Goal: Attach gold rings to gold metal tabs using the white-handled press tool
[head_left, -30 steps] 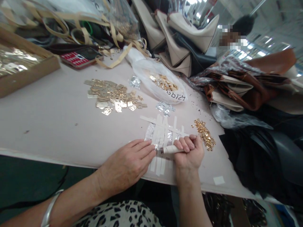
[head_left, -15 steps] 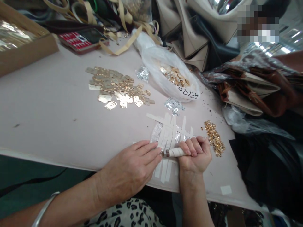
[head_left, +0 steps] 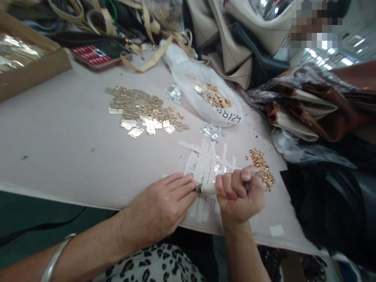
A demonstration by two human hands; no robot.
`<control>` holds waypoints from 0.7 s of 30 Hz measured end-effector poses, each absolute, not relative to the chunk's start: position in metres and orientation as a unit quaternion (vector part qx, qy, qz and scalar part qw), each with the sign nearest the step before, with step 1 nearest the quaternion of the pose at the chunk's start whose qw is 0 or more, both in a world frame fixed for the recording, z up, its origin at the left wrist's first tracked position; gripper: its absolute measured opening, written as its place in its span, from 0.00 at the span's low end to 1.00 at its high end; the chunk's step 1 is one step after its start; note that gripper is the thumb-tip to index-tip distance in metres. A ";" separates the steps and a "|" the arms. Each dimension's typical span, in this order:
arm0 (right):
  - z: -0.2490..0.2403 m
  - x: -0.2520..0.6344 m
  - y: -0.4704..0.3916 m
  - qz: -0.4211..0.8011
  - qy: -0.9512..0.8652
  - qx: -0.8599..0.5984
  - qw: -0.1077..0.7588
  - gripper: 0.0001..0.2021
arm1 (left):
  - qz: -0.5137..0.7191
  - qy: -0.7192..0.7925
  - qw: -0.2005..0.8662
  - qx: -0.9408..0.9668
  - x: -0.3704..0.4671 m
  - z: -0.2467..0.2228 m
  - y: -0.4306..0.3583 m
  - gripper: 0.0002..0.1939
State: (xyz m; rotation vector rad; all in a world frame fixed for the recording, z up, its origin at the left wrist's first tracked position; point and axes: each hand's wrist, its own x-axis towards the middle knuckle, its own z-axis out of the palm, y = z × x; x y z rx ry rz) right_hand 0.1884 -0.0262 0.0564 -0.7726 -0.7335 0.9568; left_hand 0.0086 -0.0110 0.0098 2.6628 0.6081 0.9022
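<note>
My right hand (head_left: 239, 192) is closed around a tool with a white-wrapped handle (head_left: 209, 188). A dark metal collar shows at the tool's left end; its tip is hidden by my left fingertips. My left hand (head_left: 164, 205) lies palm down near the table's front edge, fingers stretched and side by side, the thumb out of sight. Whether anything small lies under those fingers I cannot tell. Both hands are over a patch of white tape strips (head_left: 205, 160) stuck across clear plastic. A pile of small gold-coloured pieces (head_left: 258, 160) lies just beyond my right hand.
Flat gold metal plates (head_left: 138, 103) are heaped farther back. Small silver pieces (head_left: 213, 131) lie by an open white plastic bag (head_left: 194, 78) of metal parts. A cardboard box (head_left: 35, 74) and a red-and-black phone-like item (head_left: 100, 55) stand left; brown bags (head_left: 331, 105) crowd the right.
My right hand has turned and shifted slightly left along the tool, so less of the white handle shows. My left hand stays nearly in place. The whole view has shifted a little.
</note>
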 end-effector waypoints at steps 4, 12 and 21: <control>0.050 0.198 -0.025 0.420 -0.303 -0.356 0.778 0.18 | 0.308 0.205 0.130 0.920 0.008 0.010 -0.011 0.14; 0.060 0.179 -0.029 0.394 -0.392 -0.391 0.734 0.16 | 0.311 0.208 0.121 0.919 0.008 0.008 -0.012 0.14; 0.064 0.164 -0.032 0.337 -0.507 -0.470 0.639 0.16 | 0.308 0.205 0.152 0.917 0.008 0.008 -0.011 0.14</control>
